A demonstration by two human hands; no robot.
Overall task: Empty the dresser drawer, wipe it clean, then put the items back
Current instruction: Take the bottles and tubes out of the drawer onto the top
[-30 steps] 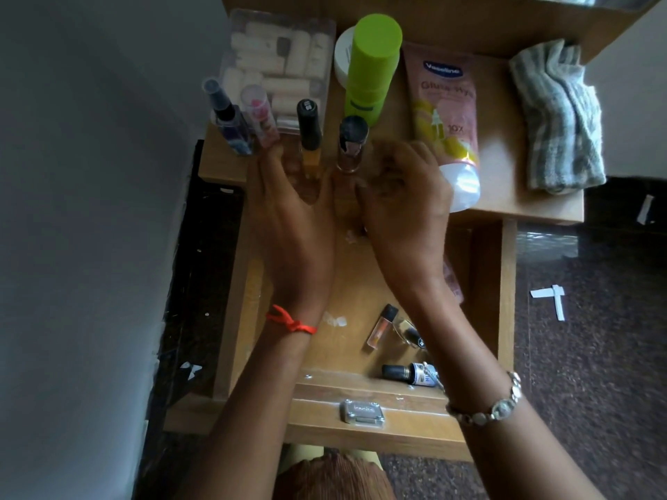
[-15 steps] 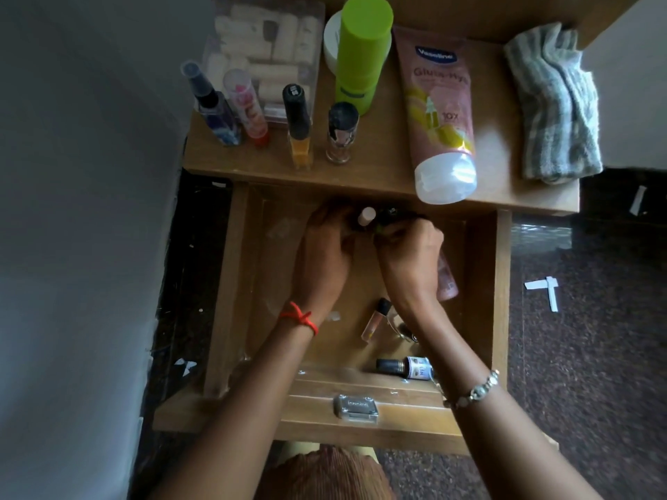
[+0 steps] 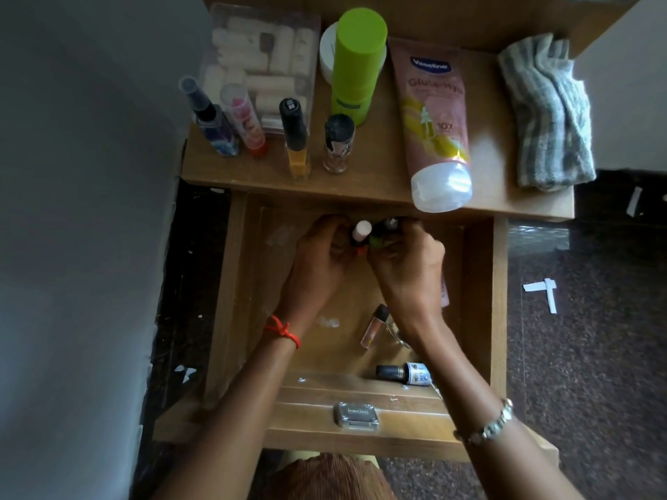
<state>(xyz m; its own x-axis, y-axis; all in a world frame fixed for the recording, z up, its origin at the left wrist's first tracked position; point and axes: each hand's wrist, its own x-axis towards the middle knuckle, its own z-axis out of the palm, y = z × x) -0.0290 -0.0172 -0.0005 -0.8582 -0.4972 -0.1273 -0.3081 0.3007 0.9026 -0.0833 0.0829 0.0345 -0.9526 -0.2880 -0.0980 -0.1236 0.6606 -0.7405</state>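
The wooden drawer (image 3: 231, 283) is pulled out below the dresser top (image 3: 379, 182). Both hands reach into its far end. My left hand (image 3: 317, 261) grips a small bottle with a pale pink cap (image 3: 361, 230). My right hand (image 3: 408, 268) grips small dark-capped bottles (image 3: 388, 225), one with a green body. A slim orange vial (image 3: 373, 328) and a dark-capped bottle with a blue label (image 3: 406, 373) lie near the drawer's front right. A pink item shows partly behind my right wrist.
On the dresser top stand two spray bottles (image 3: 211, 120), a yellow bottle (image 3: 296, 138), a small clear bottle (image 3: 337, 144) and a tall green can (image 3: 355, 63). A pink lotion tube (image 3: 433, 120), a clear box (image 3: 260, 63) and a folded grey cloth (image 3: 545, 113) lie there. Wall at left.
Both hands came down from the dresser top, where they stood bottles, into the drawer's far end and closed on small bottles there.
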